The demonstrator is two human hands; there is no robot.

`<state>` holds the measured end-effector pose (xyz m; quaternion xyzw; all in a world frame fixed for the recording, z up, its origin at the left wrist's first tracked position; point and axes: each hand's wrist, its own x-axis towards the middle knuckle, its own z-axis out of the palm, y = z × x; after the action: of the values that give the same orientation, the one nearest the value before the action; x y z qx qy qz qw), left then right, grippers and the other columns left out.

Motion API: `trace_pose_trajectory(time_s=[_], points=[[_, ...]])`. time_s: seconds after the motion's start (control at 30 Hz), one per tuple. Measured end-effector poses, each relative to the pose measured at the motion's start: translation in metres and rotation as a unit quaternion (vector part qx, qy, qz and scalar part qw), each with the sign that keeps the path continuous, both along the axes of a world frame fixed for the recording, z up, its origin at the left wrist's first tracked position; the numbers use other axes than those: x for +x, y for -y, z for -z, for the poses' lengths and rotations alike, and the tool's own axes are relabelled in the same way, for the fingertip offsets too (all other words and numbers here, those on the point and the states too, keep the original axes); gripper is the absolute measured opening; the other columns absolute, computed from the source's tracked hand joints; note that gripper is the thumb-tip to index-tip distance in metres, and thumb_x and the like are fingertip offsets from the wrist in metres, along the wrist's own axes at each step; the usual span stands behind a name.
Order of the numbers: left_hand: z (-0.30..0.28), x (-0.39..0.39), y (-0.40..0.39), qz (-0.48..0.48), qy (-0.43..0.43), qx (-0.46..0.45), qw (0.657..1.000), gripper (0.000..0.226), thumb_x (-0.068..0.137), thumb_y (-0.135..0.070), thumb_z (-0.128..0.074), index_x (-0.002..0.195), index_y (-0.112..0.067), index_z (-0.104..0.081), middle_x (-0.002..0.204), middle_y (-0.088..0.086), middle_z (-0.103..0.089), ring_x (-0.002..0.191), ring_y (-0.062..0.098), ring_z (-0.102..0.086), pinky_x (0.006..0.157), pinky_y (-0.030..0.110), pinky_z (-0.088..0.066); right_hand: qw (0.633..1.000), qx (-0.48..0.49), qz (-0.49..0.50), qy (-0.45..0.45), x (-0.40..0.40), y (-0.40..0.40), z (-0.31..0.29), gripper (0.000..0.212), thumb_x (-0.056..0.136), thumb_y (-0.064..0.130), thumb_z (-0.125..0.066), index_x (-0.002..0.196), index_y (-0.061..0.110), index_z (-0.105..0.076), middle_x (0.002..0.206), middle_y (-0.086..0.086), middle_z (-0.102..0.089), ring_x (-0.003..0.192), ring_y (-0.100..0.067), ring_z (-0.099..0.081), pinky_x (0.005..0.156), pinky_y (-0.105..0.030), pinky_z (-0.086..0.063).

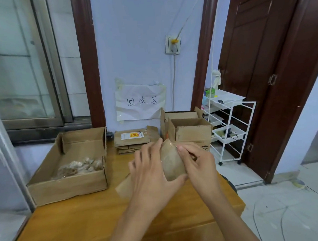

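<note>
Over the table [82, 220], left hand [149, 170] grips, right hand [198, 161] pinches wad [170, 161].

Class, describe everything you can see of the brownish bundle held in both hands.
The bundle is tan, glossy, half see-through film, perhaps used packing tape, crumpled into a creased oval. It is held on end above the wooden table. The left hand cups its left side, thumb under its lower end; the right hand pinches its upper right edge.
</note>
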<state>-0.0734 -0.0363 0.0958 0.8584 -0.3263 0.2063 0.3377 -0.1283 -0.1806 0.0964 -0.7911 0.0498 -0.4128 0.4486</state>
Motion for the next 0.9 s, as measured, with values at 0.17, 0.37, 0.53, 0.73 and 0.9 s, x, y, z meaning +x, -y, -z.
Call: trace_pose_trajectory(time_s=[0.17,0.37,0.53,0.73,0.9], points=[[-0.018,0.007,-0.002,0.074,-0.176,-0.227,0.955,0.035,0.106,-0.032,-0.051,0.139,-0.042,-0.051,0.122,-0.026,-0.060,0.115,-0.005,-0.056,0.089,0.018,-0.041,0.998,-0.058,0.002,0.026,0.011,-0.005,-0.030,0.016,0.100,0.019,-0.070,0.101,0.025,-0.085,0.104,0.020,-0.077,0.106,-0.003,-0.071,0.090,-0.031,-0.058],[-0.030,0.030,-0.015,0.010,-0.030,-0.125,0.992,0.042,0.091,-0.066,-0.055,0.088,-0.032,-0.079,0.075,-0.016,-0.074,0.074,0.003,-0.069,0.070,0.036,-0.057,0.987,-0.161,0.013,-0.006,0.015,-0.008,-0.035,0.019,0.096,0.025,-0.065,0.093,0.031,-0.084,0.094,0.023,-0.076,0.094,0.000,-0.071,0.081,-0.037,-0.059],[-0.049,0.031,-0.027,-0.036,0.085,0.167,0.982,0.051,0.097,-0.062,-0.032,0.092,-0.027,-0.068,0.076,-0.004,-0.070,0.074,0.021,-0.067,0.061,0.036,-0.048,0.979,-0.204,0.003,-0.014,0.010,-0.012,-0.027,0.020,0.097,0.027,-0.063,0.091,0.032,-0.082,0.095,0.023,-0.074,0.093,0.000,-0.070,0.078,-0.036,-0.057],[-0.064,0.033,-0.026,-0.065,0.018,0.264,0.962,0.020,0.096,-0.030,-0.048,0.090,-0.017,-0.062,0.090,0.006,-0.069,0.090,0.031,-0.066,0.065,0.035,-0.046,0.944,-0.313,0.046,-0.091,0.025,-0.019,-0.031,0.028,0.100,0.046,-0.050,0.096,0.035,-0.075,0.095,0.019,-0.069,0.081,-0.006,-0.064,0.065,-0.036,-0.053],[-0.056,0.052,-0.041,0.045,-0.125,0.167,0.977,0.016,0.091,-0.024,-0.064,0.084,-0.020,-0.078,0.073,-0.002,-0.075,0.079,0.014,-0.071,0.078,0.034,-0.058,0.924,-0.357,0.035,-0.136,0.025,-0.020,-0.036,0.027,0.102,0.043,-0.053,0.095,0.030,-0.076,0.097,0.018,-0.071,0.082,-0.005,-0.060,0.068,-0.035,-0.050]])
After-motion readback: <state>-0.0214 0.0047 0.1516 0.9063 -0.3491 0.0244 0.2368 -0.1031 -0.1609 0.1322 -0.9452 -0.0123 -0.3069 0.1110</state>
